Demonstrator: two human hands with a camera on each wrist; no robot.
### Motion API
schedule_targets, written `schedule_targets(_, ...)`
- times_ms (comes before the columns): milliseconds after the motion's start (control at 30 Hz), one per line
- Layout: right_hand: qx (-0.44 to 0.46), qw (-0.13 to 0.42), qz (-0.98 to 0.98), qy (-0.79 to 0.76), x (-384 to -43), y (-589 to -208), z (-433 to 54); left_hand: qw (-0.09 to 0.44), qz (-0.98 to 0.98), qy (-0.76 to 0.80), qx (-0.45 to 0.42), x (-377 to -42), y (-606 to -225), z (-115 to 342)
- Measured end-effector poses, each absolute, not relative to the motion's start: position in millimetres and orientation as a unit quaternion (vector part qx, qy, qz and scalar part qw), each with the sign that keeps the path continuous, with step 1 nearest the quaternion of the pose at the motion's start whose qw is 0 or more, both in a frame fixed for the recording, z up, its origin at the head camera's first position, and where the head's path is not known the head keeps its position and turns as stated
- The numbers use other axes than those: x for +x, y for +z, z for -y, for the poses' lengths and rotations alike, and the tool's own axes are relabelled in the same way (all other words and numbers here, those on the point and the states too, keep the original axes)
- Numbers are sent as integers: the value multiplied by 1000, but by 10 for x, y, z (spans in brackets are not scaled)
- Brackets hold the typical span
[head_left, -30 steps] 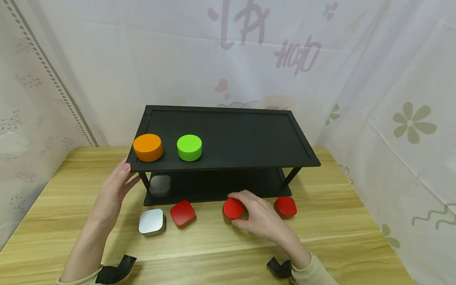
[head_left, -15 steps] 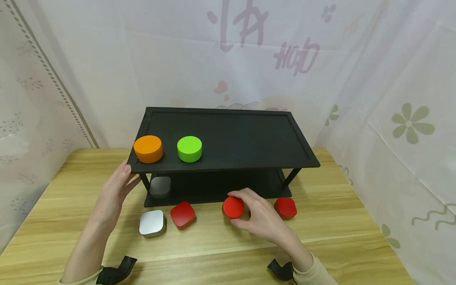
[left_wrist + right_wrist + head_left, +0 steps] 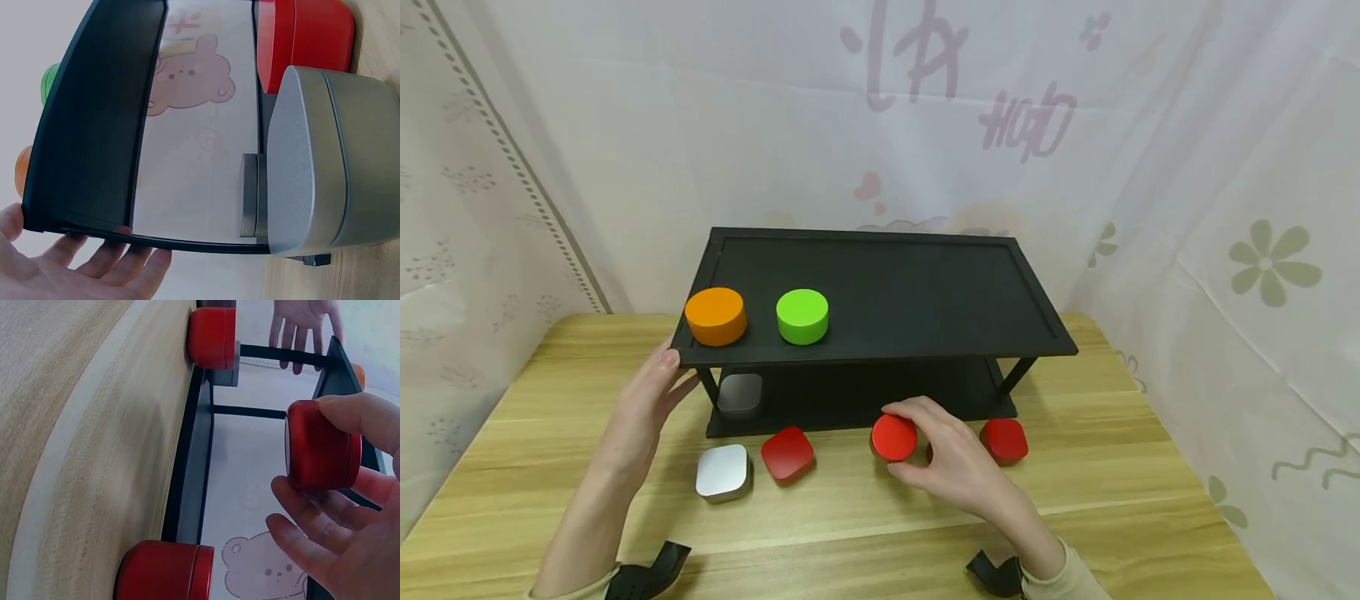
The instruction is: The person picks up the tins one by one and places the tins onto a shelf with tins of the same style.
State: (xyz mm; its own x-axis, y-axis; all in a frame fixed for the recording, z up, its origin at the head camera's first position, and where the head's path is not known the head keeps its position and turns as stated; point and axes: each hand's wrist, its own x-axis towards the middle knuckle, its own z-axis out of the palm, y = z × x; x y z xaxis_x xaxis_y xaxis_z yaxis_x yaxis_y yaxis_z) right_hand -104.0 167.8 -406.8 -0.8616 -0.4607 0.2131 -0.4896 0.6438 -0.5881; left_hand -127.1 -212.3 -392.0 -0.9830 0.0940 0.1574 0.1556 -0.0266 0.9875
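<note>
The right hand (image 3: 951, 458) holds a red round tin (image 3: 894, 437) by its sides, thumb on the near side and fingers on the far side, with the hand spread no wider than the tin. The right wrist view shows the tin raised clear of the table (image 3: 820, 542), roughly upright, just in front of the near edge of the black shelf (image 3: 917, 292).

The left hand (image 3: 643, 396) is at the shelf's near left corner. Its thumb touches the edge of the upper board, and its other fingers, nearly straight and somewhat spread, reach along the left end below; it carries nothing.

On the upper board, an orange tin (image 3: 716, 317) stands at the near left corner, with a green tin (image 3: 802, 317) to its right, a gap between them. A grey tin (image 3: 740, 396) stands at the left end of the lower board.

On the table in front of the shelf, a silver tin (image 3: 722, 472) lies to the left, with a red square tin (image 3: 787, 456) just to its right, turned cornerwise. Another red tin (image 3: 1004, 442) stands to the right, beyond the right hand. A pale printed cloth (image 3: 760, 125) hangs behind.
</note>
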Motion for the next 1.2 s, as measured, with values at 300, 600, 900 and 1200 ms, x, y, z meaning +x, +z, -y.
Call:
schedule_targets(300, 262, 26, 899, 351, -1009, -4015, -1661, 23, 693, -715, -87, -1263, -3908, 2115)
schedule_targets(600, 265, 42, 884, 382, -976, -3945, -1648, 23, 693, -716, -84, -1249, -3901, 2107)
schedule_targets(900, 263, 60, 870, 413, -973, -3844, -1654, 24, 693, -715, -87, -1264, -3881, 2089)
schedule_targets(1200, 265, 79, 859, 431, -951, -3783, -1672, 25, 694, -714, -83, -1253, -3884, 2096)
